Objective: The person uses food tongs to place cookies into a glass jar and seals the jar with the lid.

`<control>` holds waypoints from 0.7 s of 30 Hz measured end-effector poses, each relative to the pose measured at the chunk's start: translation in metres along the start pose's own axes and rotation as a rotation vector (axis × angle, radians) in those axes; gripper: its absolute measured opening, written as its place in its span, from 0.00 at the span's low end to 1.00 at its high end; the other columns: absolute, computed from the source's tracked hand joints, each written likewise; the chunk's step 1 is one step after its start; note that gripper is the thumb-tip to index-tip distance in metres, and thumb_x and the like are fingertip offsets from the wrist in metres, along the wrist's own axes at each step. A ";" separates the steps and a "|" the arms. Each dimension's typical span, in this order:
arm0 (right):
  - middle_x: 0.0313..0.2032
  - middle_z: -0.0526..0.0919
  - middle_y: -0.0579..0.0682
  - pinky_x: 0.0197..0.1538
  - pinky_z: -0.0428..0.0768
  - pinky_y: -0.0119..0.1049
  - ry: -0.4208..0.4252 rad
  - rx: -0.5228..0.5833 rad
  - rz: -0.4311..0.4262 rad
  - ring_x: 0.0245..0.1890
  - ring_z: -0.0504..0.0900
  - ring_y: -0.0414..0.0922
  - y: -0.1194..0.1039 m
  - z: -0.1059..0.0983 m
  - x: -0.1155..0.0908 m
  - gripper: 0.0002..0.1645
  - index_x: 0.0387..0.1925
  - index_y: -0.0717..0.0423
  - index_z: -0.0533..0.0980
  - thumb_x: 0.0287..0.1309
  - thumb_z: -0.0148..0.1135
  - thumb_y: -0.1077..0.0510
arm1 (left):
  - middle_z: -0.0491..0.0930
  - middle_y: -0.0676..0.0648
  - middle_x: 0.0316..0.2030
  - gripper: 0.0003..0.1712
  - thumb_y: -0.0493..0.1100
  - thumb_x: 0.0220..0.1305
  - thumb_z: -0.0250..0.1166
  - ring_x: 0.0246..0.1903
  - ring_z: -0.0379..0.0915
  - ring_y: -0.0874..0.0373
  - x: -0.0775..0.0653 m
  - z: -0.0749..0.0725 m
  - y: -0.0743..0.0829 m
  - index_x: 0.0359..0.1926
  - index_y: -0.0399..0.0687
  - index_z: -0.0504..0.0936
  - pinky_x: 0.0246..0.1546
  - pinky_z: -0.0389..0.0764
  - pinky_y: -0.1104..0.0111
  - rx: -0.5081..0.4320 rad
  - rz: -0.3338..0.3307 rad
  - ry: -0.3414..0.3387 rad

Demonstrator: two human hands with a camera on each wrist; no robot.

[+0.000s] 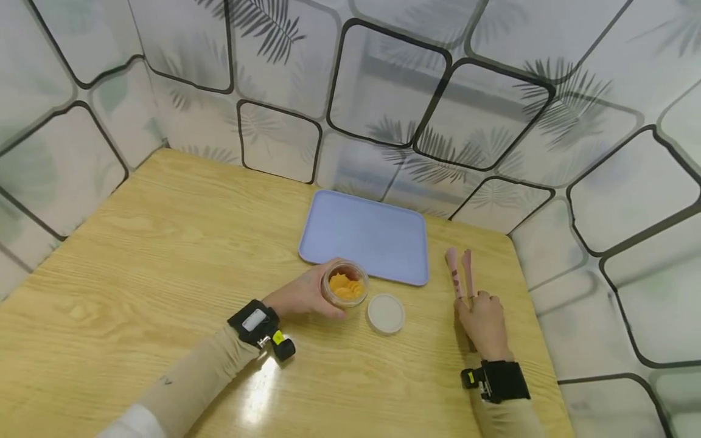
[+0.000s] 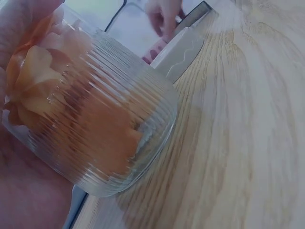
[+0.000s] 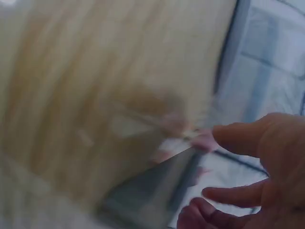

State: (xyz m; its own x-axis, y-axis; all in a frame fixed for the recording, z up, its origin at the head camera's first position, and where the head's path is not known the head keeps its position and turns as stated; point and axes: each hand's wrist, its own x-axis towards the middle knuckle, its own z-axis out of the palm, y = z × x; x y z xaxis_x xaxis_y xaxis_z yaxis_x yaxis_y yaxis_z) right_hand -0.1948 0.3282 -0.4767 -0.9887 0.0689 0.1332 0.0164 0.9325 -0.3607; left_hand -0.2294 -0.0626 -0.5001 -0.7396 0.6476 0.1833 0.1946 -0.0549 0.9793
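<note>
My left hand (image 1: 309, 292) grips a clear ribbed glass jar (image 2: 109, 109), uncapped, with orange pieces (image 1: 345, 286) inside. Beside the jar a round white lid (image 1: 386, 313) lies flat on the table. Over at the right, my right hand (image 1: 484, 325) is at two pink-handled tools (image 1: 453, 274); one has a broad grey blade (image 3: 152, 191), like a knife. In the right wrist view its fingers are spread apart, one fingertip at a pink handle (image 3: 204, 141). Blur there hides the second tool's shape, and the hand covers part of both in the head view.
A lavender-blue rectangular tray (image 1: 364, 237) lies behind the jar, near the back edge of the wooden table (image 1: 191, 225). Patterned translucent curtains (image 1: 285, 121) hang close around the table's back and sides.
</note>
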 end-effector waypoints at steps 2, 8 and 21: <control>0.42 0.73 0.77 0.39 0.75 0.60 0.048 0.025 -0.086 0.41 0.73 0.71 -0.017 0.002 -0.005 0.22 0.49 0.81 0.74 0.67 0.61 0.60 | 0.77 0.44 0.60 0.50 0.31 0.41 0.82 0.61 0.71 0.54 0.000 0.000 0.000 0.67 0.48 0.70 0.67 0.70 0.68 0.001 -0.009 0.005; 0.60 0.73 0.67 0.50 0.79 0.59 -0.069 0.076 -0.461 0.58 0.74 0.64 -0.080 0.007 -0.016 0.28 0.60 0.65 0.75 0.64 0.69 0.55 | 0.76 0.47 0.61 0.50 0.32 0.43 0.82 0.62 0.70 0.54 0.002 -0.002 0.001 0.68 0.50 0.69 0.69 0.69 0.63 0.003 -0.008 0.000; 0.52 0.74 0.61 0.38 0.77 0.44 -0.348 0.012 -0.525 0.47 0.73 0.55 -0.125 0.027 -0.002 0.42 0.66 0.52 0.73 0.47 0.72 0.47 | 0.77 0.48 0.60 0.49 0.32 0.44 0.81 0.62 0.70 0.56 -0.001 -0.003 0.003 0.68 0.51 0.70 0.69 0.68 0.61 0.020 -0.026 0.015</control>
State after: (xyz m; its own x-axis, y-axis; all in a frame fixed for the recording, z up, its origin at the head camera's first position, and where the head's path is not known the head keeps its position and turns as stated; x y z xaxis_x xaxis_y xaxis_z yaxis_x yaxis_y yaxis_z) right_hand -0.1985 0.2016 -0.4568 -0.8550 -0.5185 -0.0119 -0.4843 0.8064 -0.3393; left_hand -0.2300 -0.0658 -0.4975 -0.7541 0.6372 0.1590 0.1875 -0.0231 0.9820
